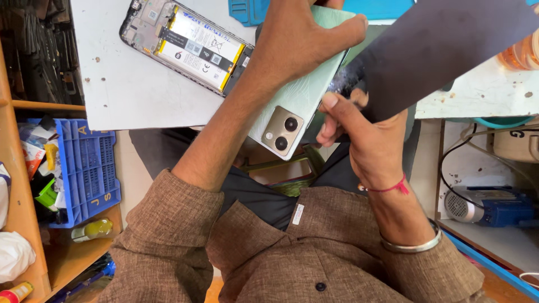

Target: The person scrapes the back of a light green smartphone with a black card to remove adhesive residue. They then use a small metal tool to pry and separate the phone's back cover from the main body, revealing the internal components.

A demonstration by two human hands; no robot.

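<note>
My left hand point(303, 33) grips a pale green phone point(300, 98) from above, its back facing me with the square camera block at its lower end. My right hand point(365, 134) pinches the corner of a dark, thin sheet point(443, 50) between thumb and fingers, right beside the phone's lower edge. The sheet stretches up and to the right over the table. An opened phone point(185, 45) with its battery and board exposed lies on the white table point(129, 95), to the left of my left hand.
A blue plastic crate point(84, 168) with small items stands on a wooden shelf at the left. A blue mat point(252, 11) lies at the table's far edge. A blue heat blower point(488, 207) with cables rests low at the right. An orange container point(522, 53) sits far right.
</note>
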